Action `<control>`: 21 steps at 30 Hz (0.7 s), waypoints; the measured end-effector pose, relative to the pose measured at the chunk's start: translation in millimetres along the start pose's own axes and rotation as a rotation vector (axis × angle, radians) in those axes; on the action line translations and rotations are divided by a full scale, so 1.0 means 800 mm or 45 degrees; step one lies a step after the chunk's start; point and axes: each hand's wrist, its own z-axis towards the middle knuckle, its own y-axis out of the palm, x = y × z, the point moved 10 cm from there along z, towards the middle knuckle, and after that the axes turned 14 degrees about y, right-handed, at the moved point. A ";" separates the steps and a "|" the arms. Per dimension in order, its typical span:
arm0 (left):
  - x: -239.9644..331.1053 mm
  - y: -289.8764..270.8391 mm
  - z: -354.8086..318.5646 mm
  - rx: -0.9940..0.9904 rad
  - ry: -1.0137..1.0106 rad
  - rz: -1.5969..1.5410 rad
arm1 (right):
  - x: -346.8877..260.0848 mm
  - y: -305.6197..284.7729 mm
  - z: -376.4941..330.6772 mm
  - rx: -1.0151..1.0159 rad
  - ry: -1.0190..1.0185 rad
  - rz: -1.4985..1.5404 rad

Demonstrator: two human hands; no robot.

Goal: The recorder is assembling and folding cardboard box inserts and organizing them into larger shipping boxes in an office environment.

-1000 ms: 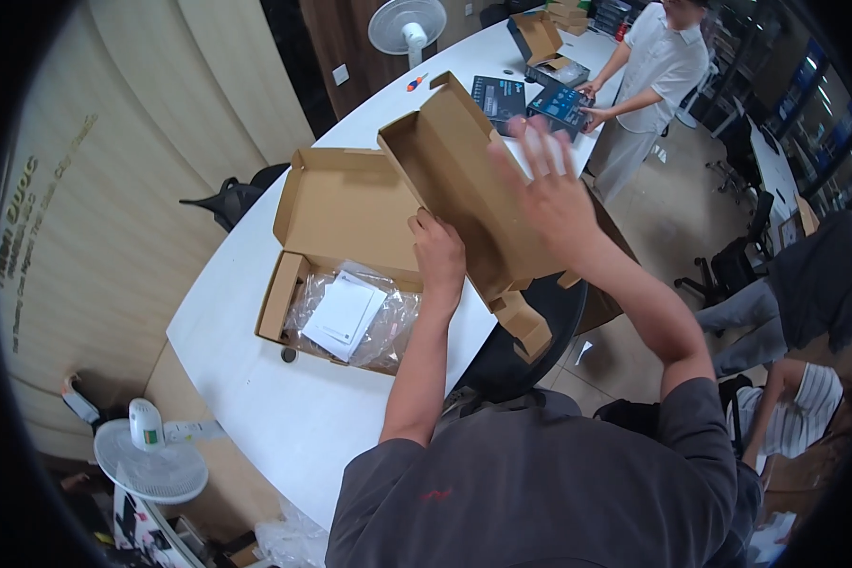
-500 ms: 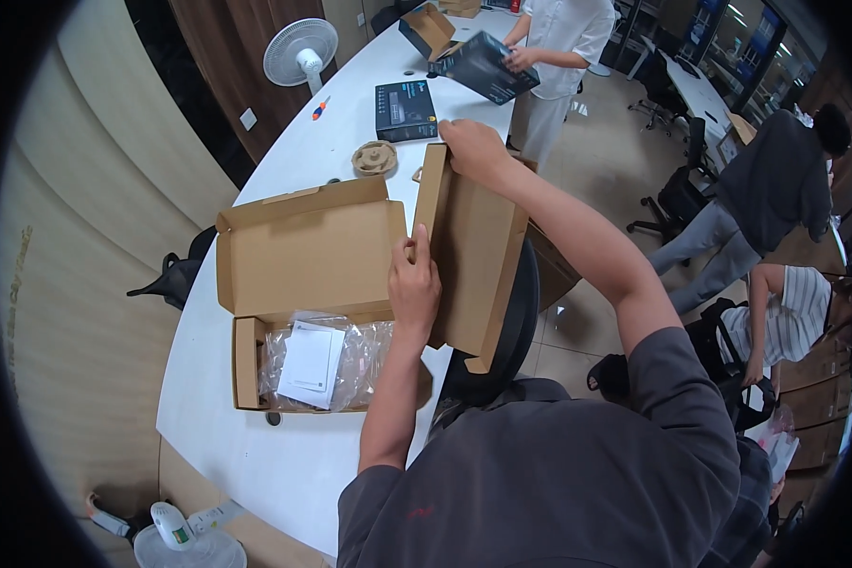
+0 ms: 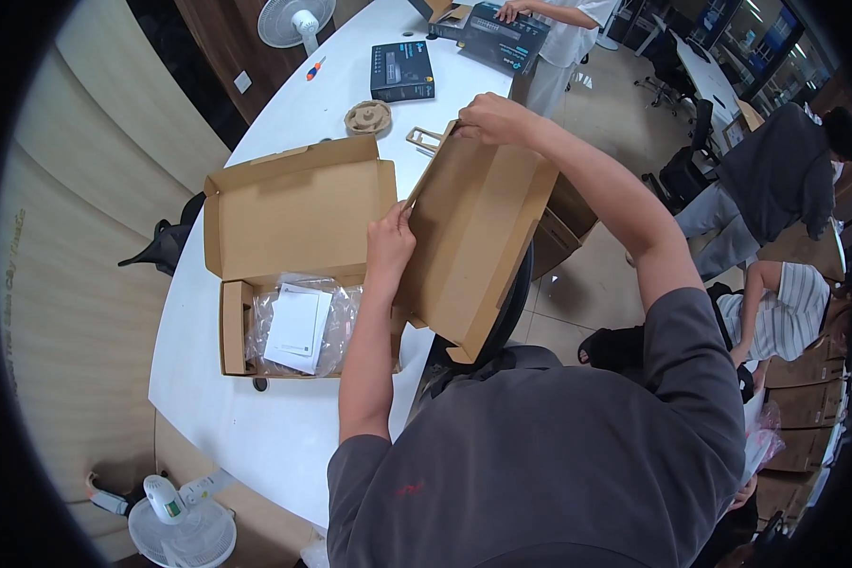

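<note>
cardboard insert (image 3: 478, 241): matt brown, plain
open box (image 3: 293, 213): matt brown cardboard
bag (image 3: 298, 327): glossy clear plastic
table (image 3: 208, 407): smooth white

Open carton (image 3: 293, 246) blocks left; bare tabletop (image 3: 256, 417) near edge gives room.

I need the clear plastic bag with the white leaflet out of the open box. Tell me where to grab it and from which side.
Take the plastic bag by its crinkled right end, probably coming from above. It lies flat in the open cardboard box, whose low walls block a sideways reach, and the raised lid stands behind it. The left hand is nearest that end, though it now grips the cardboard insert with the right hand.
</note>
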 end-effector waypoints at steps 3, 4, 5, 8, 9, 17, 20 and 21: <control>-0.002 0.000 -0.003 -0.099 -0.103 -0.055 | -0.013 -0.014 -0.001 -0.024 -0.032 0.019; 0.002 0.002 -0.002 -0.153 -0.141 -0.096 | -0.015 -0.019 -0.002 0.008 -0.032 0.024; 0.008 -0.003 0.001 -0.147 -0.144 -0.091 | -0.021 -0.017 -0.001 0.009 -0.040 0.025; 0.031 0.016 0.012 -0.430 -0.216 0.027 | -0.037 -0.009 0.000 0.025 -0.023 -0.035; 0.038 0.009 0.023 -0.301 -0.228 -0.056 | -0.061 -0.002 -0.001 -0.012 -0.065 -0.071; 0.027 0.008 0.052 0.014 0.004 -0.115 | -0.114 0.055 0.004 -0.132 -0.276 -0.051; 0.014 0.015 0.053 0.010 -0.060 -0.241 | -0.110 0.058 0.003 -0.101 -0.410 0.137; 0.005 0.018 0.052 -0.037 -0.092 -0.266 | -0.112 0.057 0.005 -0.110 -0.427 0.140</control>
